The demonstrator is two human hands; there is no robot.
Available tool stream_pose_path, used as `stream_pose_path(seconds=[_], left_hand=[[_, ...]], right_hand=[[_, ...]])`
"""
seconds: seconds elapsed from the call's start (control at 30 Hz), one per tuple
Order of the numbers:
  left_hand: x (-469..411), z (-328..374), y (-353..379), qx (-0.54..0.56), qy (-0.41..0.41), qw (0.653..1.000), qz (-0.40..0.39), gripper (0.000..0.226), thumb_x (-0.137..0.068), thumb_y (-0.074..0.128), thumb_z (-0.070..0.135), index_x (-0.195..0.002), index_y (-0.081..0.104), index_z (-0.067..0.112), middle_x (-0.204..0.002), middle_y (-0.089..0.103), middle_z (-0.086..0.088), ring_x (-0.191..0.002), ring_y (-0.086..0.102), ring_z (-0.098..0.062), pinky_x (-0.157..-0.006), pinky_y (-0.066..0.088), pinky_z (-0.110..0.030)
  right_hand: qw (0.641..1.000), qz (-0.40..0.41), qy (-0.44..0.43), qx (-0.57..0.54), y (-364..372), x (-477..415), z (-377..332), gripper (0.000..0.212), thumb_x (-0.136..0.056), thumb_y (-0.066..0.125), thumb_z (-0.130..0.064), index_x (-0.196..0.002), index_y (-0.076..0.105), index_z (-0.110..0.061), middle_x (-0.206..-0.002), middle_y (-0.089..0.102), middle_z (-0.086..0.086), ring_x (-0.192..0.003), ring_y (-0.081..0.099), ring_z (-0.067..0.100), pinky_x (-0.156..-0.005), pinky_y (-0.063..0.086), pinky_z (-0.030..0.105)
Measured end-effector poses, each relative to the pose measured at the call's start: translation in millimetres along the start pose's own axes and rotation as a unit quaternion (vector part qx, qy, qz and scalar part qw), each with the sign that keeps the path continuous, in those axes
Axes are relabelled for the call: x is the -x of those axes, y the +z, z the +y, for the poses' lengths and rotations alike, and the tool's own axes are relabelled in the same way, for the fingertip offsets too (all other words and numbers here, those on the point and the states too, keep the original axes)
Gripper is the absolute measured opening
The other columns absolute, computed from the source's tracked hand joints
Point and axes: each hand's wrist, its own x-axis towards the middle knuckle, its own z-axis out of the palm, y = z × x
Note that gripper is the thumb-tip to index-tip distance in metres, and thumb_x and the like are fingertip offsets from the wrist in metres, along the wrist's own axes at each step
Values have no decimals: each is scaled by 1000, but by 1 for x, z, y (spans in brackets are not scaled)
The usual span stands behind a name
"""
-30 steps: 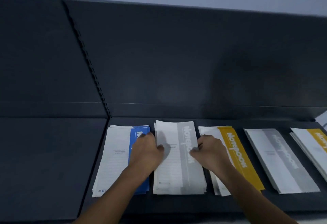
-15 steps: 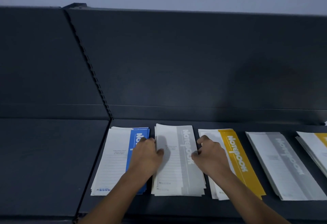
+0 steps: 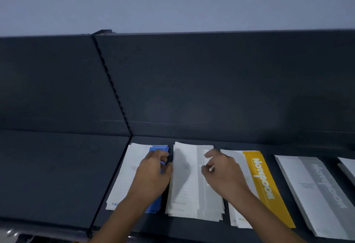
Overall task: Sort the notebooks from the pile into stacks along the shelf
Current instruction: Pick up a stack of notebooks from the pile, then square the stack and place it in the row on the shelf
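Five notebook stacks (image 3: 315,194) lie in a row along the shelf (image 3: 192,228), near its front edge. The left hand (image 3: 153,175) rests on the blue stack (image 3: 130,166), fingers curled at its right edge; whether they pinch it is unclear. The right hand (image 3: 224,175), loosely curled, is over the neighbouring grey stack (image 3: 184,185) and holds nothing.

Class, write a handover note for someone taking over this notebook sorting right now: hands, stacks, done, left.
Left hand: fingers curled at the blue stack's right edge; grip unclear.
Right hand: loosely curled over the grey stack, holding nothing.
Done: yellow stack, second grey stack and a cut-off stack lie further right on the shelf.
Left: grey stack's near edges uneven; source pile out of view.
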Motion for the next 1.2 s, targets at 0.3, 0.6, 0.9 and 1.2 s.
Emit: stream_pose_path(seconds=[0.3,0.6,0.9,1.2], left_hand=[[52,-55,-76,-9,-54,994,98,18,-93,66,21,-110,66,27,-102,62,14,-83,61,4,-68,44,-5],[93,-154,-188,-46,-114,978,171,14,-92,61,20,-105,62,26,-101,58,14,-87,56,5,-69,37,-3],[110,-268,-310,-91,-140,970,179,23,-93,59,29,-114,62,21,-109,58,6,-92,61,-10,-82,51,-28],[117,-341,-391,-99,-175,960,197,25,-94,58,32,-116,62,23,-108,59,7,-96,61,-12,-85,53,-33]], right_hand=[[988,-76,-128,-42,29,5,-93,25,-92,60,-25,-116,62,-29,-88,67,-18,-88,66,10,-81,55,33],[959,-157,-232,-42,103,25,-233,21,-94,62,-29,-114,62,-32,-85,67,-17,-82,63,0,-75,56,29],[936,-182,-301,-10,202,53,-386,19,-91,64,-34,-110,60,-33,-82,66,-16,-82,63,5,-78,57,36],[921,-203,-332,-14,266,53,-490,20,-88,63,-35,-107,62,-34,-81,68,-17,-84,65,12,-80,57,38]])
